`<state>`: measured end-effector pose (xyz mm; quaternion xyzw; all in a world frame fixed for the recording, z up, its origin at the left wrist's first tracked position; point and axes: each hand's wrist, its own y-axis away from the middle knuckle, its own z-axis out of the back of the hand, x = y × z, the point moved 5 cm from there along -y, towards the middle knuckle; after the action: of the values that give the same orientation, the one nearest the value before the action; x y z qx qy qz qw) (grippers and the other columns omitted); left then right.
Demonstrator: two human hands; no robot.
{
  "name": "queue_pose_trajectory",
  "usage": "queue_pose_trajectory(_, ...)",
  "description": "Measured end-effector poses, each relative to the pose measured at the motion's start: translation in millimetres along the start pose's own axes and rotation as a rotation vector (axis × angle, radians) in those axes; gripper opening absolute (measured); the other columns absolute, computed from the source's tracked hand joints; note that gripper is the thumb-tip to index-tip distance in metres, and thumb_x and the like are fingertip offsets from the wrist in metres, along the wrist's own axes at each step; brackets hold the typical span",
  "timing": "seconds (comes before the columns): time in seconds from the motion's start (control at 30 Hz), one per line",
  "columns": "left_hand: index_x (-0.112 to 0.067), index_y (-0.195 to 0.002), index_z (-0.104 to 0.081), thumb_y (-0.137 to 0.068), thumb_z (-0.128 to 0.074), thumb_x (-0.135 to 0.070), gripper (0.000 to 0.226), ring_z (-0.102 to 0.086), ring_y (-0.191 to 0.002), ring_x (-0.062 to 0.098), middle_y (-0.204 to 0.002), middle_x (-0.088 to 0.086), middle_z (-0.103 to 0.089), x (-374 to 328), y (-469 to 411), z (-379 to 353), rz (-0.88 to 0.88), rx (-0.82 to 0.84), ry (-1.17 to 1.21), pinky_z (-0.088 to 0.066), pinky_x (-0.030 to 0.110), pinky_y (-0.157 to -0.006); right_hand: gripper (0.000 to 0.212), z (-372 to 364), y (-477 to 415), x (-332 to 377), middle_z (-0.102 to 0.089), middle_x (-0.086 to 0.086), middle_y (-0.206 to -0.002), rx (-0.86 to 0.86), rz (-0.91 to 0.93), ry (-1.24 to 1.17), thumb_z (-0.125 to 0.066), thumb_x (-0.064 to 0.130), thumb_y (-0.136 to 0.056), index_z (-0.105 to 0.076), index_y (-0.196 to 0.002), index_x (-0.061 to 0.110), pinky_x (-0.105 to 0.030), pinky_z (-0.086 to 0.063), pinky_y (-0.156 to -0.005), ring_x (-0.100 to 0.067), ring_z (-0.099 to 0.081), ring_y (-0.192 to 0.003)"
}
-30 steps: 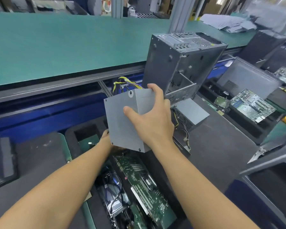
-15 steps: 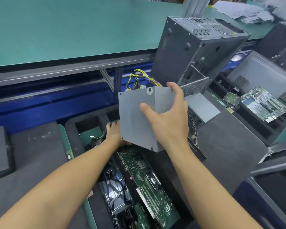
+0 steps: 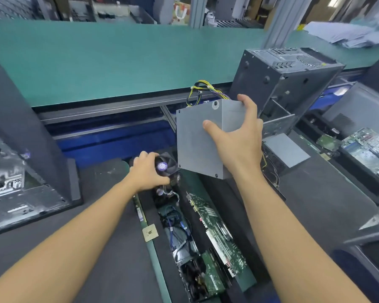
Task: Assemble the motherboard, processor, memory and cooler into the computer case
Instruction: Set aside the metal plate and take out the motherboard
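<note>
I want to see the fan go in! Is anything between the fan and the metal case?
Yes. The grey box, held up by the right hand, sits between the cooler fan in the left hand and the case.

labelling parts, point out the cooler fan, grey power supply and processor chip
cooler fan (image 3: 162, 165), head view, hub sticker
grey power supply (image 3: 194, 147), head view, broad near face
processor chip (image 3: 150, 232), head view, its centre

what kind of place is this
Probably a computer assembly or repair line: a long green bench, a bare metal case standing by it, and circuit boards lying in a foam tray.
</note>
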<state>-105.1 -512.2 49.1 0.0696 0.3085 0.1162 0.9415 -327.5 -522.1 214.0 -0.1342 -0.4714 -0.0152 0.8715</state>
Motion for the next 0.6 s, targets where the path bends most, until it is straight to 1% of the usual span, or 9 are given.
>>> queue_pose_trajectory(0.03,-0.018,-0.139,-0.04,-0.063,-0.075,-0.043,0.088,-0.038,-0.117,0.03,-0.123,0.006,-0.039,9.0,10.0,2.0,0.013,0.015,-0.013,-0.044,0.047,-0.097,0.077,-2.5,-0.1,5.5,-0.039,0.015,-0.109,0.016,0.01,0.011,-0.069,0.062,-0.067,-0.027,-0.131,0.062,-0.041,-0.045,-0.08,-0.001,-0.051,-0.092)
queue_pose_trajectory(0.13,-0.019,-0.137,-0.04,-0.062,-0.076,-0.041,0.087,-0.037,-0.117,0.028,-0.123,0.005,-0.04,35.9,35.9,6.6,0.047,0.058,-0.029,-0.043,0.046,-0.098,0.079,-15.6,-4.4,16.9,-0.039,0.011,-0.111,0.067,0.049,0.1,-0.068,0.061,-0.067,-0.027,-0.134,0.061,-0.038,-0.041,-0.079,-0.017,-0.053,-0.104)
queue_pose_trajectory(0.27,-0.024,-0.134,-0.039,-0.057,-0.073,-0.045,0.087,-0.035,-0.119,0.025,-0.13,-0.001,-0.039,75.2,58.0,17.6,0.082,0.088,-0.12,-0.039,0.044,-0.098,0.085,-44.3,-13.4,19.1,-0.041,0.004,-0.116,0.138,0.127,0.283,-0.067,0.057,-0.069,-0.023,-0.142,0.057,-0.037,-0.039,-0.077,-0.022,-0.048,-0.113)
queue_pose_trajectory(0.33,-0.027,-0.13,-0.039,-0.051,-0.068,-0.05,0.087,-0.034,-0.114,0.021,-0.123,-0.006,-0.042,92.6,66.4,22.3,0.099,0.109,-0.164,-0.035,0.04,-0.093,0.087,-61.0,-18.8,13.3,-0.043,0.0,-0.122,0.182,0.142,0.368,-0.067,0.056,-0.07,-0.022,-0.144,0.055,-0.038,-0.037,-0.076,-0.025,-0.047,-0.115)
queue_pose_trajectory(0.47,-0.03,-0.119,-0.037,-0.045,-0.063,-0.051,0.081,-0.033,-0.104,0.016,-0.1,-0.013,-0.041,121.7,78.6,19.6,0.144,0.175,-0.201,-0.031,0.034,-0.086,0.086,-89.7,-31.0,-11.6,-0.044,-0.007,-0.127,0.247,0.11,0.539,-0.066,0.055,-0.072,-0.025,-0.147,0.049,-0.038,-0.037,-0.076,-0.03,-0.048,-0.116)
queue_pose_trajectory(0.53,-0.032,-0.112,-0.035,-0.044,-0.064,-0.049,0.075,-0.034,-0.101,0.016,-0.095,-0.013,-0.04,129.9,81.3,13.9,0.173,0.217,-0.185,-0.031,0.033,-0.084,0.084,-102.7,-34.6,-26.6,-0.044,-0.01,-0.132,0.269,0.08,0.61,-0.066,0.054,-0.074,-0.028,-0.148,0.047,-0.041,-0.04,-0.081,-0.033,-0.047,-0.119)
queue_pose_trajectory(0.6,-0.031,-0.111,-0.035,-0.046,-0.066,-0.046,0.073,-0.034,-0.097,0.016,-0.093,-0.014,-0.038,132.0,79.6,7.6,0.174,0.241,-0.188,-0.032,0.033,-0.087,0.083,-116.6,-35.2,-40.6,-0.044,-0.011,-0.133,0.29,0.086,0.696,-0.066,0.054,-0.076,-0.028,-0.15,0.045,-0.044,-0.042,-0.087,-0.034,-0.047,-0.121)
